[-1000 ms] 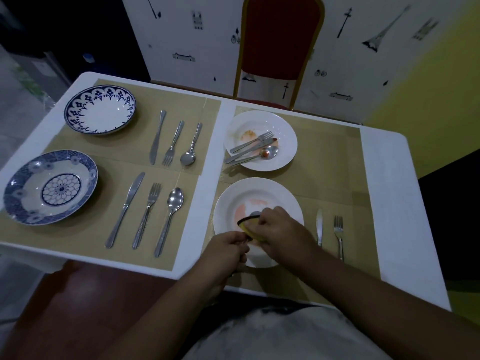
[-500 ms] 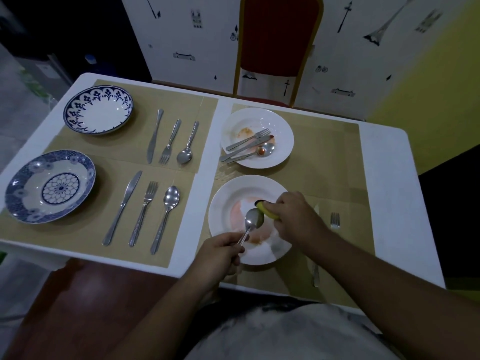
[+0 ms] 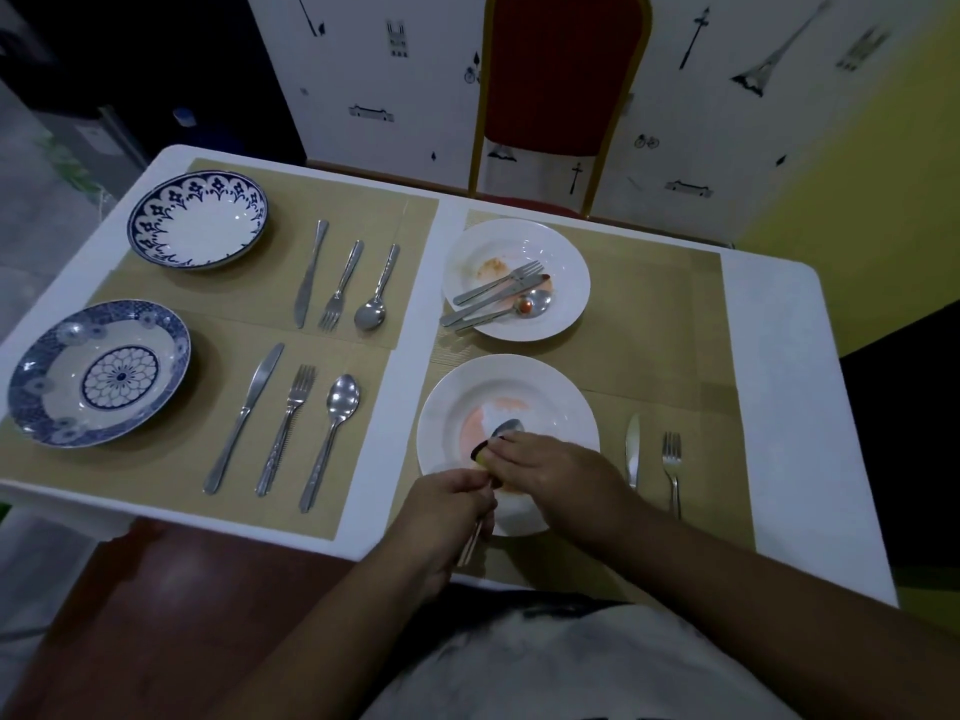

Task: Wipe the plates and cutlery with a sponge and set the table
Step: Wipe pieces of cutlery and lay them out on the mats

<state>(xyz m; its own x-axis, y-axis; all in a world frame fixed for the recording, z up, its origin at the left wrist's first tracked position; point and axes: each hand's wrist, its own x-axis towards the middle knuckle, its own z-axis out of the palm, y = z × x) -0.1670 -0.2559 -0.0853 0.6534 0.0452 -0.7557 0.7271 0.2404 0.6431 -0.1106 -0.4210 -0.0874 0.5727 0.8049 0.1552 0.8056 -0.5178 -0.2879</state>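
desk: what are your hands doing?

op: my left hand (image 3: 447, 498) is clenched round the handle of a spoon (image 3: 508, 427). the handle's end sticks out below my fist, toward me. my right hand (image 3: 550, 470) pinches a yellow sponge (image 3: 480, 456) with a dark face, and it's pressed on the spoon just under the bowl.

desk: where is that over the table (image 3: 779, 381)?

op: both hands are above the near white plate (image 3: 566, 402), which has pinkish smears. the spoon's bowl shows just past my right fingertips, pointing away from me. the sponge sits between my two hands, mostly hidden under my right fingers.

desk: and the rest?

op: a knife (image 3: 632, 444) and a fork (image 3: 671, 459) lie side by side on the mat just right of that plate, near my right wrist. the far white plate (image 3: 566, 262) is stained and carries soiled cutlery (image 3: 493, 296). on the left mats, the far blue plate (image 3: 156, 220) and the near blue plate (image 3: 31, 376) each have a knife, fork and spoon laid out beside them: the far set (image 3: 343, 283) and the near set (image 3: 285, 428).
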